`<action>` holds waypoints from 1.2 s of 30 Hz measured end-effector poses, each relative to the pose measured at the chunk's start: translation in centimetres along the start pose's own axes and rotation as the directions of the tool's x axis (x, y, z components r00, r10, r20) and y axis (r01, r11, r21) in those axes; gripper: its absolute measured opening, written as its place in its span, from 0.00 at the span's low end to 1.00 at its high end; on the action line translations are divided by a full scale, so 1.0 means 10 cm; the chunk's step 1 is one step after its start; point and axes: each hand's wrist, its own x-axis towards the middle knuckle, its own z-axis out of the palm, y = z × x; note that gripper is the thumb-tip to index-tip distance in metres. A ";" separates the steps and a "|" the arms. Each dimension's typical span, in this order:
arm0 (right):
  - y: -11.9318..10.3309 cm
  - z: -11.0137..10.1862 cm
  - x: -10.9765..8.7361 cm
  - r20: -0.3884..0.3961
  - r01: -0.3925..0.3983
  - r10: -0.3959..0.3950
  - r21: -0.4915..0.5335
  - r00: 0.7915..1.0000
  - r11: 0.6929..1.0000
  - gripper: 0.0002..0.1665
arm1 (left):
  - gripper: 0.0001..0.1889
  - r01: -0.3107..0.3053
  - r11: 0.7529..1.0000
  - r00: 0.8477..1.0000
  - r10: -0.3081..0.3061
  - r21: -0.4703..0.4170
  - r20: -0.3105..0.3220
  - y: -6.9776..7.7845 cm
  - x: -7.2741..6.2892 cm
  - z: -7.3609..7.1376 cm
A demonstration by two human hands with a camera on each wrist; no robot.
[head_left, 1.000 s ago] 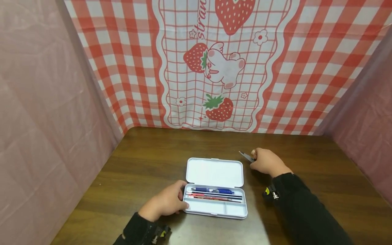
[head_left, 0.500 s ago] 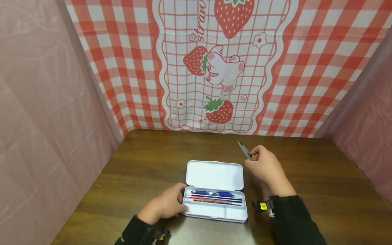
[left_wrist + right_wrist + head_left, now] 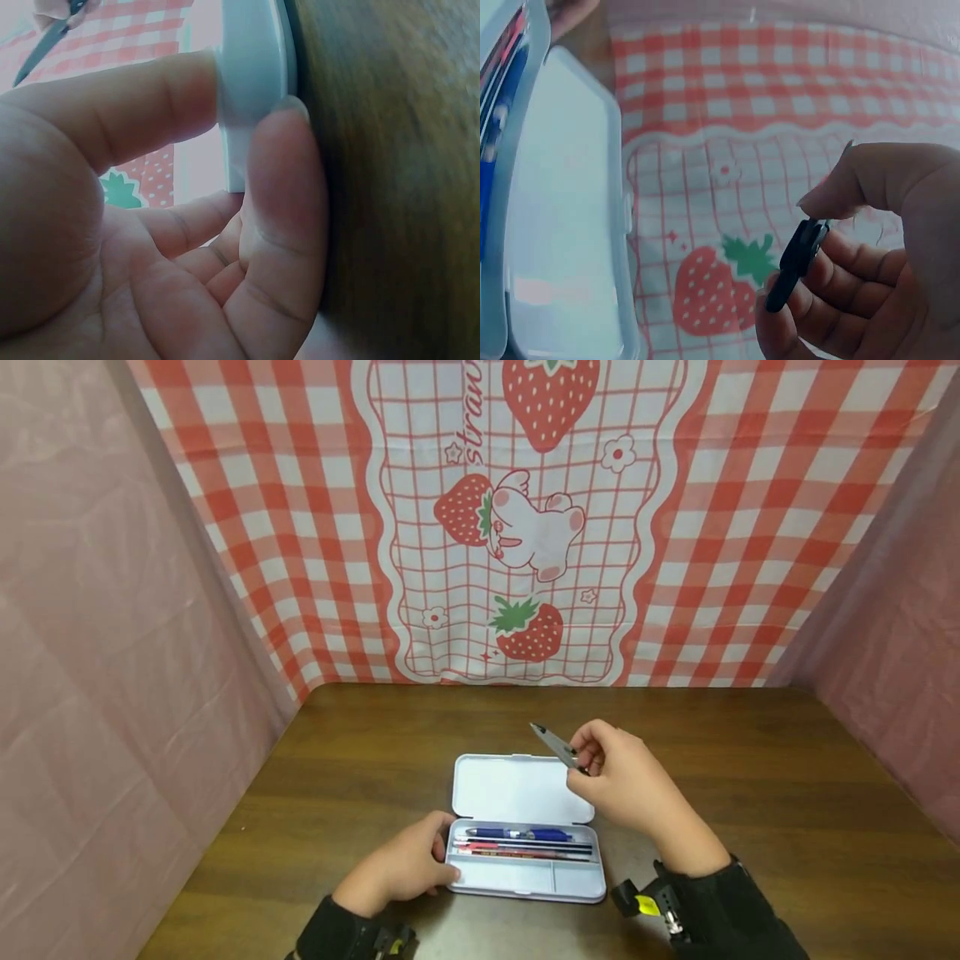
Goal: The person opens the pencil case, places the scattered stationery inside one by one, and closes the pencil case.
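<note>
A white pencil case [image 3: 502, 893] lies with its lid folded back on the table. My left hand [image 3: 405, 864] grips its left end, thumb over the front corner and fingers along the side. In the left wrist view the case end [image 3: 255, 67] sits between thumb and fingers. My right hand [image 3: 626, 777] pinches a grey drawing compass [image 3: 553, 745] above the lid [image 3: 517, 789], its pointed end aimed up and left. The compass's black head [image 3: 799, 255] shows between thumb and fingers in the right wrist view.
In the case's back compartment lie a blue pen [image 3: 551, 835] and several thin pencils [image 3: 510, 855]. Two smaller compartments run along its front. A red-and-white strawberry cloth [image 3: 517, 543] hangs behind the brown table [image 3: 360, 735], with pink curtains [image 3: 127, 652] at both sides.
My right hand has lifted the compass from the table right of the case and carried it left over the lid. My left hand has stayed on the case.
</note>
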 end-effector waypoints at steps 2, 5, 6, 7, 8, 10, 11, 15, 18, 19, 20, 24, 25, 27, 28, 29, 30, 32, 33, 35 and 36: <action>-0.06 0.05 -0.02 0.013 0.036 -0.037 0.006 0.999 0.999 0.16 | 0.29 -0.003 1.000 1.000 0.003 -0.005 -0.001 0.00 0.00 0.00; -0.16 0.16 -0.06 0.048 0.079 -0.077 -0.026 0.996 0.997 0.15 | 0.29 -0.011 1.000 1.000 0.011 -0.003 -0.004 0.00 -0.01 -0.01; -0.19 0.21 -0.08 0.063 0.098 -0.095 -0.048 0.994 0.994 0.15 | 0.29 -0.016 1.000 1.000 0.016 -0.003 -0.005 0.00 -0.01 -0.02; -0.22 0.26 -0.09 0.080 0.114 -0.108 -0.069 0.991 0.991 0.14 | 0.29 -0.018 1.000 1.000 0.018 -0.001 -0.005 -0.01 -0.01 -0.02; -0.24 0.31 -0.11 0.097 0.131 -0.122 -0.094 0.988 0.987 0.15 | 0.29 -0.023 1.000 1.000 0.023 0.000 -0.005 -0.01 -0.01 -0.02; -0.27 0.41 -0.13 0.129 0.170 -0.152 -0.144 0.980 0.975 0.15 | 0.29 -0.029 1.000 1.000 0.029 0.003 -0.005 -0.01 -0.01 -0.03; -0.28 0.46 -0.14 0.145 0.191 -0.167 -0.167 0.975 0.967 0.15 | 0.29 -0.033 0.999 0.999 0.033 0.001 -0.003 -0.01 -0.01 -0.03; -0.29 0.61 -0.17 0.219 0.253 -0.202 -0.239 0.955 0.937 0.16 | 0.29 -0.038 0.999 0.999 0.038 0.006 -0.002 -0.02 -0.01 -0.03; -0.28 0.69 -0.17 0.272 0.265 -0.193 -0.259 0.943 0.929 0.16 | 0.29 -0.037 0.999 0.999 0.037 0.012 0.000 -0.02 -0.01 -0.04; -0.28 0.71 -0.17 0.288 0.264 -0.186 -0.260 0.939 0.929 0.15 | 0.29 -0.036 0.999 0.999 0.036 0.015 0.000 -0.02 -0.01 -0.04; -0.27 0.73 -0.17 0.301 0.261 -0.179 -0.260 0.937 0.930 0.15 | 0.29 -0.036 0.999 0.999 0.036 0.015 0.000 -0.02 -0.01 -0.04; -0.26 0.80 -0.18 0.348 0.267 -0.169 -0.255 0.922 0.929 0.14 | 0.30 -0.032 0.999 0.999 0.032 0.008 -0.001 -0.02 -0.01 -0.02; -0.25 0.81 -0.18 0.358 0.270 -0.167 -0.262 0.919 0.927 0.15 | 0.30 -0.030 1.000 1.000 0.030 0.004 -0.003 -0.02 -0.01 -0.02; -0.24 0.84 -0.19 0.375 0.282 -0.164 -0.285 0.912 0.916 0.15 | 0.30 -0.025 1.000 1.000 0.025 -0.003 -0.003 -0.02 -0.01 -0.01; -0.24 0.85 -0.20 0.385 0.285 -0.159 -0.297 0.909 0.912 0.16 | 0.30 -0.021 1.000 1.000 0.021 -0.006 -0.005 -0.02 -0.01 -0.01; -0.24 0.86 -0.20 0.394 0.285 -0.151 -0.309 0.907 0.907 0.16 | 0.30 -0.020 1.000 1.000 0.020 -0.008 -0.005 -0.03 -0.01 -0.01; -0.24 0.87 -0.20 0.402 0.287 -0.143 -0.327 0.904 0.900 0.16 | 0.30 -0.020 1.000 1.000 0.020 -0.009 -0.006 -0.03 -0.01 -0.01; -0.24 0.88 -0.20 0.414 0.295 -0.137 -0.349 0.900 0.889 0.16 | 0.30 -0.020 1.000 1.000 0.020 -0.009 -0.009 -0.03 -0.01 -0.01; -0.24 0.88 -0.20 0.424 0.294 -0.128 -0.354 0.896 0.888 0.16 | 0.30 -0.019 1.000 1.000 0.019 -0.009 -0.010 -0.03 -0.02 -0.01; -0.24 0.88 -0.21 0.447 0.292 -0.116 -0.348 0.887 0.891 0.17 | 0.29 -0.016 1.000 1.000 0.016 -0.005 -0.010 -0.02 -0.02 -0.01; -0.24 0.88 -0.21 0.458 0.293 -0.114 -0.342 0.882 0.893 0.17 | 0.29 -0.015 1.000 1.000 0.015 -0.004 -0.009 -0.02 -0.02 -0.02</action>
